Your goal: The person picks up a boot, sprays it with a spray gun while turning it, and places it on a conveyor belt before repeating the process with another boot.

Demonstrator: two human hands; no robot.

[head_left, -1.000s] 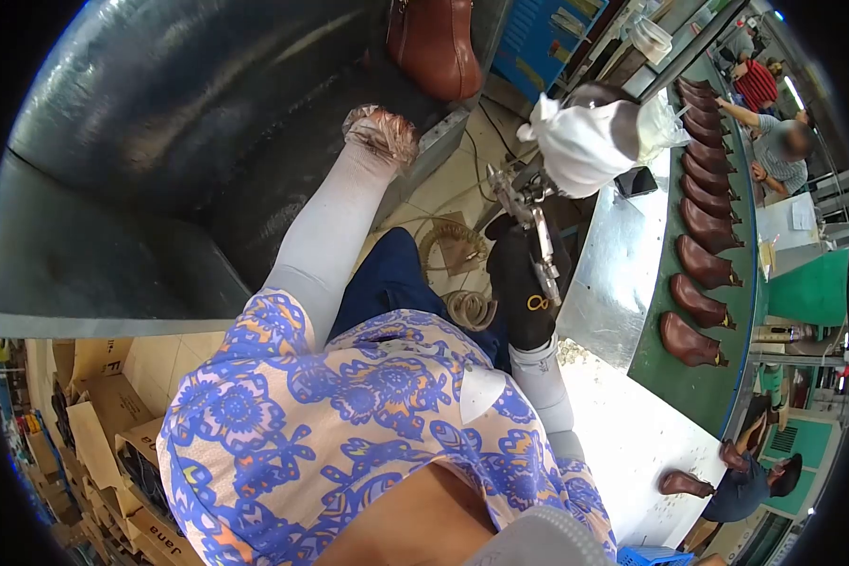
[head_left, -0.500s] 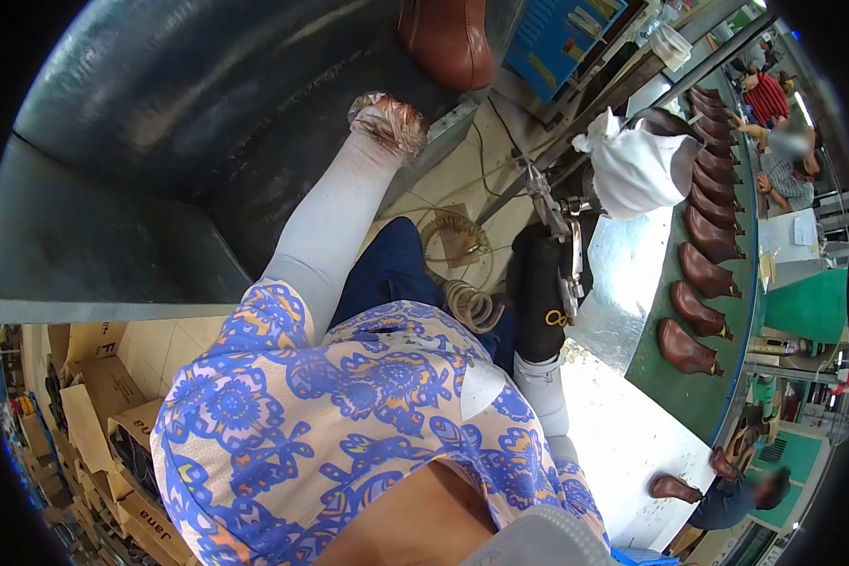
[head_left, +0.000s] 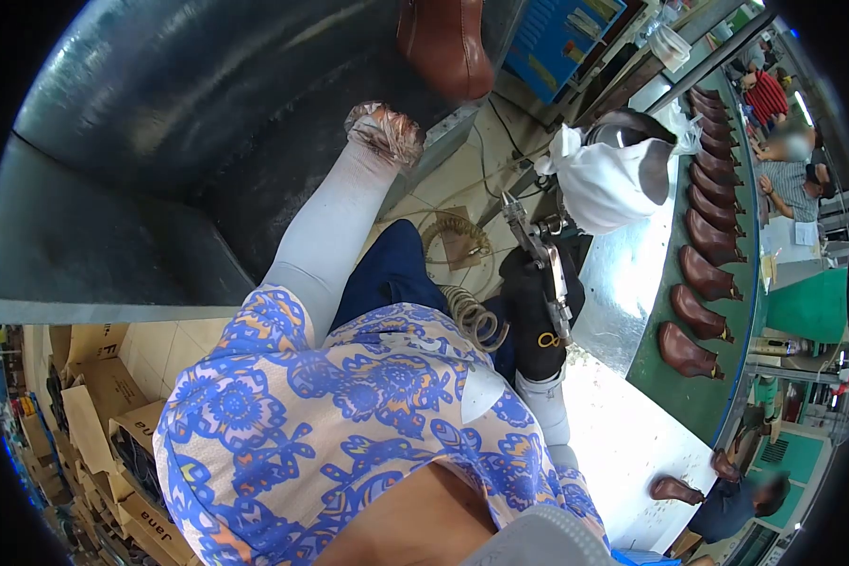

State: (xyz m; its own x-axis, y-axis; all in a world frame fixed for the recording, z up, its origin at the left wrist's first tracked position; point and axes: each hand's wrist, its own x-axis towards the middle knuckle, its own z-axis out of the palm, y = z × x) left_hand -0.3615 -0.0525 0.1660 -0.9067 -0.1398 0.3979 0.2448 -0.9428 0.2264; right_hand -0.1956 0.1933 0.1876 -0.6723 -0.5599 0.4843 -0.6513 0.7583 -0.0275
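Observation:
My right hand, in a black glove with a gold loop mark, is wrapped around a metal spray gun. On the gun sits a cup covered in white cloth, its dark rim showing. My left hand reaches into a dark metal booth; a stained, crumpled plastic cuff circles its wrist. Past that cuff the fingers are lost against the dark background. A brown leather boot, cut off by the top edge, hangs just beyond and appears held by that hand, toe pointing down in the view.
Brown boots line a green conveyor on the right, beside a white table. A coiled hose hangs near my legs. Cardboard boxes are piled at lower left. Co-workers sit beyond the conveyor.
The spray gun and my right hand have shifted left, and the cloth-covered cup has tilted, showing more of its dark rim. The boot and left cuff moved slightly downward in the view.

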